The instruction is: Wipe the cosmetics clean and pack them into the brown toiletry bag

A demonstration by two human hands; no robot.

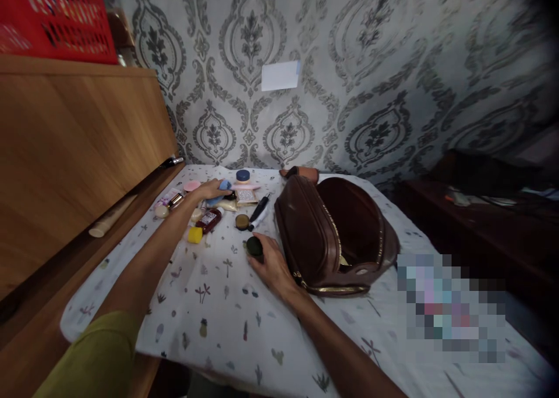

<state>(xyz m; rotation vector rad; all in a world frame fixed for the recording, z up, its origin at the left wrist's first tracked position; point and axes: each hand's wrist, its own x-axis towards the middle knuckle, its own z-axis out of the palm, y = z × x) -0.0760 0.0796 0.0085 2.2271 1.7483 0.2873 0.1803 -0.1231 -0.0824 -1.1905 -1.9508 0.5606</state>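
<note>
My left hand [208, 189] reaches far across the table and its fingers close on a small blue item [225, 185] among scattered cosmetics. My right hand [271, 265] rests on the patterned cloth [209, 311], fingers curled over a dark round compact [254, 247]. Just right of it lies an open brown leather pouch [336, 235] with a gold zip. Near the left hand are a dark red bottle [209, 219], a yellow cap [195, 235], a pink disc [191, 185], a blue-lidded jar [243, 176] and a black pen-like tube [259, 207].
A wooden cabinet [74, 153] stands along the left with a red crate [52, 17] on top. A cream tube [111, 217] lies in the gap beside the cabinet. Patterned wallpaper is behind. A dark side table [480, 217] stands to the right.
</note>
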